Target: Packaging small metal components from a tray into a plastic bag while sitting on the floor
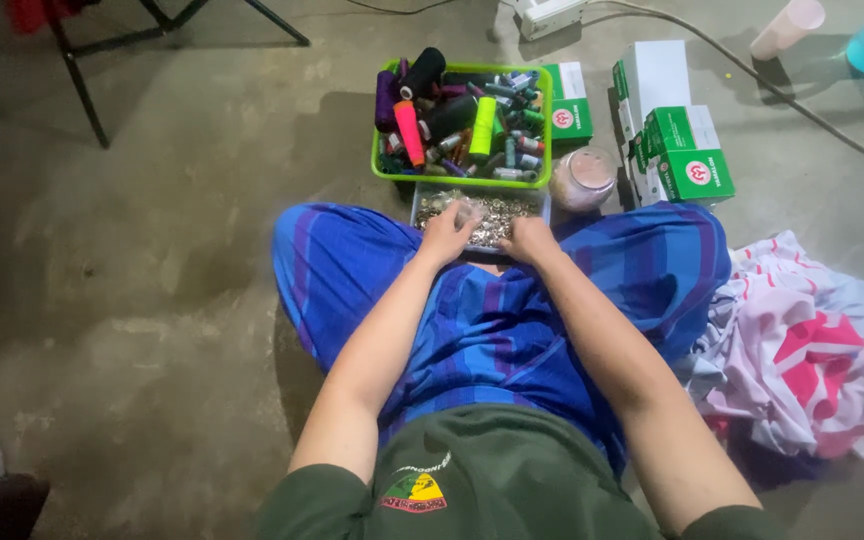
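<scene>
Both hands rest in the tray of small shiny bits (pixel 527 210); the left hand (pixel 449 235) pinches some; the right hand (pixel 529 240) looks curled shut; a green basket of thread spools (pixel 542 130) sits just behind; green-and-white boxes (pixel 687 150) stand to the right.

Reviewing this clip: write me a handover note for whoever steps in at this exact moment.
Left hand: in the clear tray of small silvery parts, fingers closed on a small clear piece; grip unclear.
Right hand: resting at the tray's near edge, fingers curled; cannot tell if holding anything.
Green basket of thread spools sits behind the tray, a jar and green-and-white boxes to its right, pink-and-white cloth on the floor at right.
Sorting has produced no visible pile.
</scene>
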